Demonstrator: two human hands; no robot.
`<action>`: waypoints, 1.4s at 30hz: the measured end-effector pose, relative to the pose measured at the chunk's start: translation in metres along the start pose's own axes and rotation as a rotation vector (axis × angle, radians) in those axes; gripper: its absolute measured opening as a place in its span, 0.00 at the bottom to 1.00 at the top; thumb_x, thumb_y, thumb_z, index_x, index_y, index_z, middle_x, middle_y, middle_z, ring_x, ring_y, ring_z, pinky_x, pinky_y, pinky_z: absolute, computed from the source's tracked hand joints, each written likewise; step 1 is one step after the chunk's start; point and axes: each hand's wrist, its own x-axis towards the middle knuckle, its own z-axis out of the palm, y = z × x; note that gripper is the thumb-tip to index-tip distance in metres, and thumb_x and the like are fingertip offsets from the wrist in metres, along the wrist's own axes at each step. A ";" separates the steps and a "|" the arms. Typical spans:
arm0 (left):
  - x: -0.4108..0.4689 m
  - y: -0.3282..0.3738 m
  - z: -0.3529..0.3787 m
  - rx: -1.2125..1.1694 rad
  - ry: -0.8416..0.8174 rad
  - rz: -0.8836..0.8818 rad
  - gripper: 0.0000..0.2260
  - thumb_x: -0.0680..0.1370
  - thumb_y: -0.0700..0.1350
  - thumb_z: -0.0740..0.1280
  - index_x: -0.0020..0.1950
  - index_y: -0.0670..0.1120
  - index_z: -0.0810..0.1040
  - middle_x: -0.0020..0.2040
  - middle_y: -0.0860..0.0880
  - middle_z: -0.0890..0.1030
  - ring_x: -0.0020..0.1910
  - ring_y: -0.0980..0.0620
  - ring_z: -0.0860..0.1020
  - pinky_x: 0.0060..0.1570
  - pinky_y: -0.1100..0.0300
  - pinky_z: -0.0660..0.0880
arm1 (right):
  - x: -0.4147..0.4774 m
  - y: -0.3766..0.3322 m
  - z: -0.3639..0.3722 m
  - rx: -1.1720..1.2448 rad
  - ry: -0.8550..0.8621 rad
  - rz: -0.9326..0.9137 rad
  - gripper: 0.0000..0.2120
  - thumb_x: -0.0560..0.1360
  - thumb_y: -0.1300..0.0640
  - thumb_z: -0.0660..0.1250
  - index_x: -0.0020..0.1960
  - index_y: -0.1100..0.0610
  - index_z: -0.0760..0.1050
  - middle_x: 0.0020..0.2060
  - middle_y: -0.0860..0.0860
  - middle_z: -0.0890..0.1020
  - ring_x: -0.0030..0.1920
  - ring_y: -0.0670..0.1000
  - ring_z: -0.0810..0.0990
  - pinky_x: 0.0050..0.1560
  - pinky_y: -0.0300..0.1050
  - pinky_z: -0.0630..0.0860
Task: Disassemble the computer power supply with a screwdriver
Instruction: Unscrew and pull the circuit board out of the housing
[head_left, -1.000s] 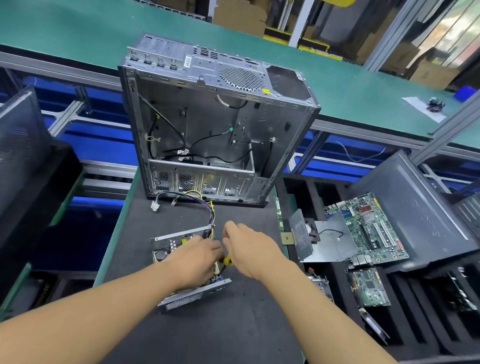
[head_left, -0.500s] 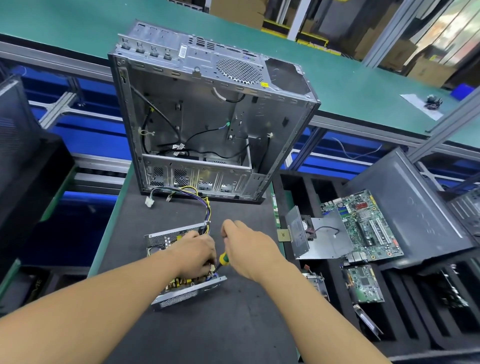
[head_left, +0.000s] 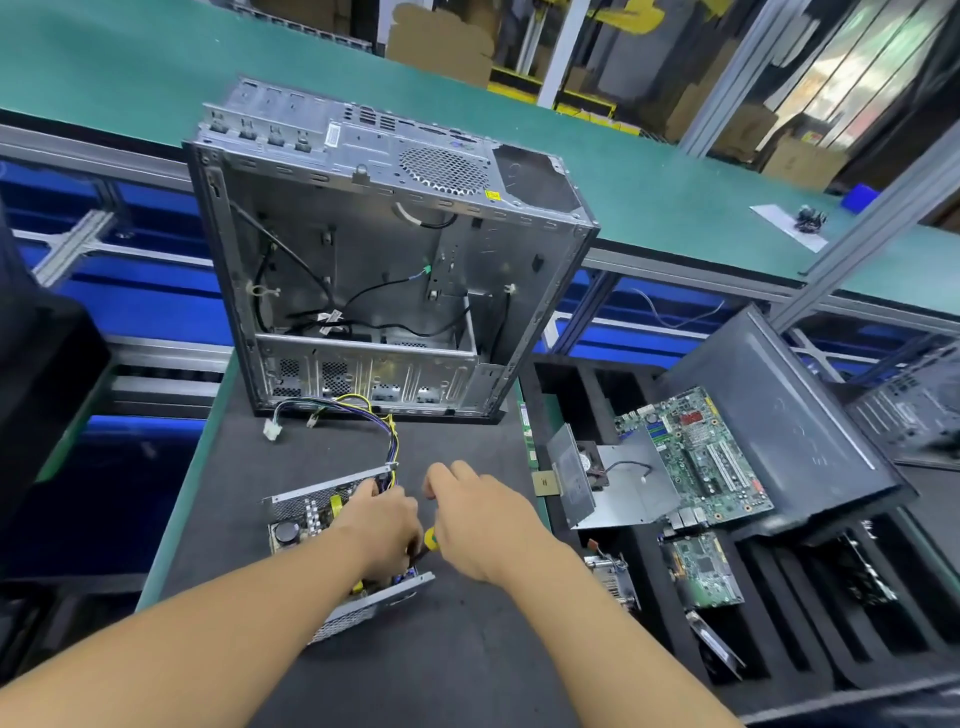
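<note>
Two hands work at the power supply (head_left: 306, 512), which lies with its cover off on the dark worktop (head_left: 467, 649), toward the left edge and nearer the near edge than the computer case (head_left: 374, 270) standing upright at the far edge. Its cable bundle (head_left: 387, 431) trails from the unit toward the foot of the case.

The step in hand looks like undoing a screw inside the open unit, probably one that fixes the circuit board to the metal tray, so the task seems partly done: the housing is open but the board sits in place.

The right hand (head_left: 478, 519) is closed round the screwdriver (head_left: 430, 538). Only a bit of the yellow handle shows between the two hands, and the shaft slants down and left into the unit. The tip is hidden under the left hand, so whether it sits in a screw head cannot be told.

The left hand (head_left: 387, 525) lies over the right end of the power supply, fingers bent down into it and gripping it to steady it. Just what the fingertips hold is hidden.

The next move likely calls for downward pressure on the driver while turning, with the left hand bracing the light tray so it does not skid on the worktop. A loose screw could drop among the components.
</note>
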 end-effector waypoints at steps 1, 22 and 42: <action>0.001 0.001 0.000 0.012 -0.004 -0.015 0.14 0.77 0.48 0.59 0.60 0.54 0.79 0.59 0.50 0.76 0.62 0.48 0.69 0.60 0.47 0.65 | 0.000 0.001 -0.001 0.021 -0.008 -0.013 0.14 0.77 0.61 0.59 0.62 0.55 0.65 0.58 0.53 0.69 0.58 0.58 0.69 0.44 0.51 0.67; 0.005 0.009 -0.004 -0.072 -0.060 -0.073 0.17 0.76 0.38 0.57 0.61 0.49 0.76 0.59 0.49 0.74 0.60 0.48 0.68 0.63 0.44 0.62 | 0.003 -0.004 0.001 -0.067 0.089 0.009 0.04 0.82 0.56 0.57 0.56 0.55 0.65 0.51 0.54 0.79 0.46 0.61 0.78 0.38 0.50 0.67; -0.005 -0.012 -0.006 -0.068 0.021 0.108 0.16 0.77 0.40 0.56 0.57 0.52 0.79 0.59 0.51 0.76 0.61 0.49 0.70 0.55 0.49 0.64 | 0.007 -0.007 -0.002 0.060 -0.073 -0.073 0.13 0.78 0.59 0.59 0.62 0.54 0.66 0.58 0.53 0.66 0.57 0.57 0.66 0.50 0.52 0.72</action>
